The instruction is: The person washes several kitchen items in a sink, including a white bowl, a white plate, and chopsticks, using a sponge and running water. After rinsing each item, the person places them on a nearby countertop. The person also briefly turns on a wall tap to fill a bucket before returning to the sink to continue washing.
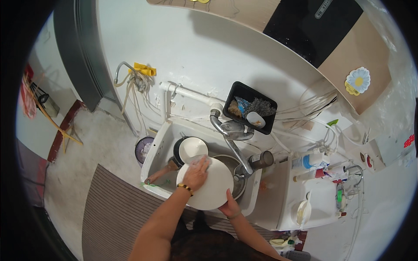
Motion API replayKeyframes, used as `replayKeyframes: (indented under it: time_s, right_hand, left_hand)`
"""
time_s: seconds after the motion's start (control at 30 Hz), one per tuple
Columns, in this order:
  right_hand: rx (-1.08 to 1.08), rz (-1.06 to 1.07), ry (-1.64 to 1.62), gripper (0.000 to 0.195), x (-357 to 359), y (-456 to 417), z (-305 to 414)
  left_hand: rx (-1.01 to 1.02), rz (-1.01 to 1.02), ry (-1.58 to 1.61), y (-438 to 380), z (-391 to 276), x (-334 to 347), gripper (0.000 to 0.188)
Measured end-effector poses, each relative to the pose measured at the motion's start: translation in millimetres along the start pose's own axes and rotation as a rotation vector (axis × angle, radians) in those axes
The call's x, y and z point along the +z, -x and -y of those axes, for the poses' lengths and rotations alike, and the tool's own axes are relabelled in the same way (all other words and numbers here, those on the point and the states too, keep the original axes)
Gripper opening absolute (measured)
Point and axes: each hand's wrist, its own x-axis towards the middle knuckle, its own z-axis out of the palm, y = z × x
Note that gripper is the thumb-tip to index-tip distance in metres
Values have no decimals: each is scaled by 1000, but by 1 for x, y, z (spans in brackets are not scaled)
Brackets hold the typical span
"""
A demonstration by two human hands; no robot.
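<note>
A large white plate (212, 187) is held tilted over the front of the white sink (254, 199). My right hand (230, 206) grips its lower right rim, with the thumb on the upper face. Across the plate's upper left lies my left hand (196, 176), pressing a pale scrubbing pad (201, 159) mostly hidden by the fingers. Behind the plate, a white bowl (192, 148) rests inside a dark pan (177, 151) whose wooden handle (160, 174) points to the front left. A metal basin (241, 189) is partly covered by the plate, beneath the faucet (236, 153).
A black tray (236, 89) holding scrubbers sits above the faucet. Beside it stands a brown bottle (262, 160). Toothpaste tubes (305, 176) and a white cup (303, 212) occupy the right-hand ledge. A purple bin (141, 150) is left of the sink; a striped mat (120, 212) covers the floor.
</note>
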Motion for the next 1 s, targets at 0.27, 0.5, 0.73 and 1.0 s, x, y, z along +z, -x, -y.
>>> replayKeyframes:
  time_s: [0.27, 0.5, 0.73, 1.0]
  right_hand:
    - [-152, 252, -162, 49, -65, -31, -7]
    - [-90, -25, -145, 42, -14, -17, 12]
    - [-23, -141, -66, 39, -2, -25, 15]
    - [-32, -77, 20, 54, 39, -39, 6]
  left_hand:
    - [173, 231, 175, 48, -97, 15, 37]
    - [181, 31, -84, 71, -42, -23, 31]
    - [267, 103, 14, 60, -23, -21, 17]
    - [-287, 146, 326, 54, -13, -41, 19]
